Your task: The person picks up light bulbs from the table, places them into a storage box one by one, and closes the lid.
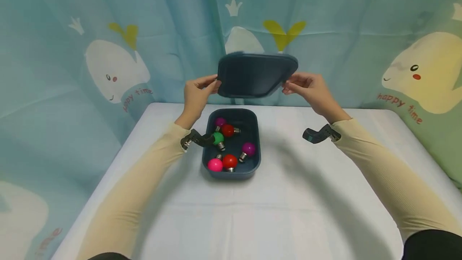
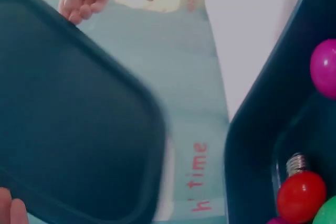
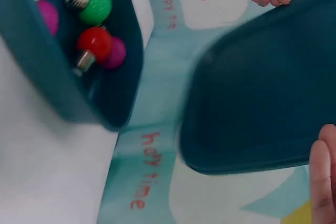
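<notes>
My left hand (image 1: 197, 93) and right hand (image 1: 312, 91) hold a dark blue rectangular lid (image 1: 256, 75) up in the air, each pinching one short side between thumb and fingers. It hangs tilted beyond the far end of a matching dark blue box (image 1: 231, 176). Inside the uncovered box lie several small coloured light bulbs with silver screw bases: a green bulb (image 1: 218, 138), red bulbs, purple bulbs and a pink bulb (image 1: 215, 165). In the right wrist view the lid (image 3: 262, 87) shows a raised rim, with fingertips (image 3: 321, 182) at its edge.
A white-covered table (image 1: 231, 224) carries the box near its far edge. Behind it hangs a blue-green curtain (image 1: 173, 19) printed with whales, and it also runs along the left side. Dark wrist cameras (image 1: 319, 134) stick out from both sleeves.
</notes>
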`<control>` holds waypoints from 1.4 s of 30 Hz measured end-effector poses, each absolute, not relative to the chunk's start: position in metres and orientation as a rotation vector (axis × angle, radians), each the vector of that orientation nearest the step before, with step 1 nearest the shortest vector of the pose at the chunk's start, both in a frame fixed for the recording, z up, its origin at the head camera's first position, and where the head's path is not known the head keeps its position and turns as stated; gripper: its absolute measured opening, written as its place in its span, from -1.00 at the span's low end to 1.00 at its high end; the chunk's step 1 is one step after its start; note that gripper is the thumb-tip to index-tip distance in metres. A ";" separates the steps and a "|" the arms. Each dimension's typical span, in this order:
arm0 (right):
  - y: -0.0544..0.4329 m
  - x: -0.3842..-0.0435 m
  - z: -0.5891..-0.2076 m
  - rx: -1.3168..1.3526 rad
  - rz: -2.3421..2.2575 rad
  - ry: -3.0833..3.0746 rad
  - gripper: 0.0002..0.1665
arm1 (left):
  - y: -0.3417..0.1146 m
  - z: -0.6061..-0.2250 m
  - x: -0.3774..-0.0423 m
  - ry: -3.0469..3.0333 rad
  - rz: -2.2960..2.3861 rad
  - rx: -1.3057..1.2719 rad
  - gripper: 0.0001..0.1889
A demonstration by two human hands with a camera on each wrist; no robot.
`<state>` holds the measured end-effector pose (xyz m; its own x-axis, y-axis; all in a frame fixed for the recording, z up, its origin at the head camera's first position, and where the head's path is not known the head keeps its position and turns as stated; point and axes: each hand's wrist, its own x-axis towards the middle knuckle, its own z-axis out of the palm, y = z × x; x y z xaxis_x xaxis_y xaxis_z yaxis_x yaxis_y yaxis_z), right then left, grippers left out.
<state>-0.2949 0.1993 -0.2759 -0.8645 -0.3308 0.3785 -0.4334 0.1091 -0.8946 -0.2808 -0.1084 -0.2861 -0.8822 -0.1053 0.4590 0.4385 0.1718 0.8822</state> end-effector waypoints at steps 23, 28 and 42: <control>0.166 -0.305 -0.289 0.586 1.800 -2.453 -0.62 | -0.134 -0.291 -0.269 -2.219 -1.814 -0.017 -0.66; 0.160 -0.305 -0.304 0.461 1.781 -2.511 -0.66 | -0.140 -0.303 -0.266 -2.345 -1.914 0.061 -0.63; 0.148 -0.295 -0.348 0.358 1.713 -2.746 -0.61 | -0.155 -0.344 -0.257 -2.535 -1.980 0.186 -0.61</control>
